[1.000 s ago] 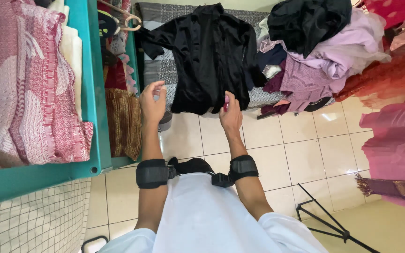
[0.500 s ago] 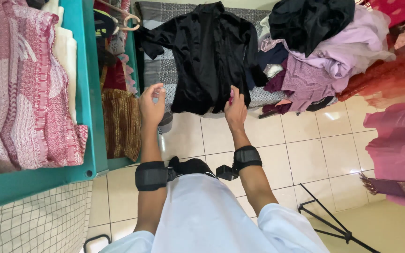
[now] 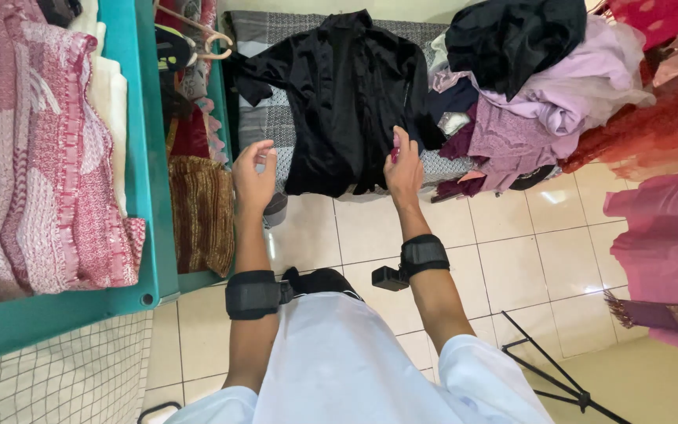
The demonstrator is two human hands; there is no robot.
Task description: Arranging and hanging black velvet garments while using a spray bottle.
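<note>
One black shirt (image 3: 343,94) is spread flat at twelve o'clock. Its hem is touched by the right hand (image 3: 403,169), fingers loosely extended. The left hand (image 3: 253,174) is held half-open, empty. The clothes pile (image 3: 539,86) at two o'clock is partly cut off.

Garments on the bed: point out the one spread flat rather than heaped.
The black shirt, laid open with sleeves out on the grey checked bed. The right hand touches its hem; the left hand hovers beside it. The purple clothes lie heaped.
</note>
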